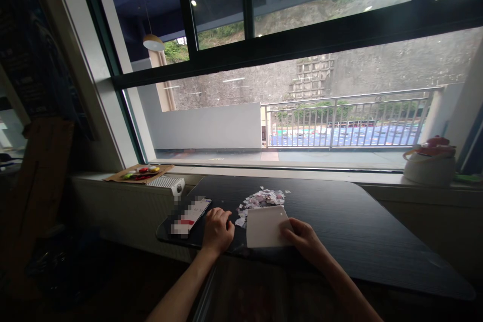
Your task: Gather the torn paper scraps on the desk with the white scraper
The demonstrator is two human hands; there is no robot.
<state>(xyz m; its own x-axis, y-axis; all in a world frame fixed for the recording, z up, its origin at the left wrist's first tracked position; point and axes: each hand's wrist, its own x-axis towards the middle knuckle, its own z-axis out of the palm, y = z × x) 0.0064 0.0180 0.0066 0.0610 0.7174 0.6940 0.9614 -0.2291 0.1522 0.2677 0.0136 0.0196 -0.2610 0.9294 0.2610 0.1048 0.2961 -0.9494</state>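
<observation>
My right hand [304, 237] grips a white rectangular card [266, 227] by its right edge, thumb on top. The card is tilted above the near side of the dark table and covers part of a pile of small torn paper scraps [260, 199]. My left hand [218, 229] rests at the table's near edge, just left of the pile, with its fingers curled in. Whether anything is inside those fingers is hidden. Beside it on the left lies a phone [192, 215] with its screen lit and partly blurred out.
The dark table [339, 226] stretches right, below a large window. On the sill sit a white container [428, 165] with a pinkish thing on top and, at left, a brown sheet [124, 175] bearing colourful items. A radiator [166, 186] stands at left; cardboard [47, 171] leans farther left.
</observation>
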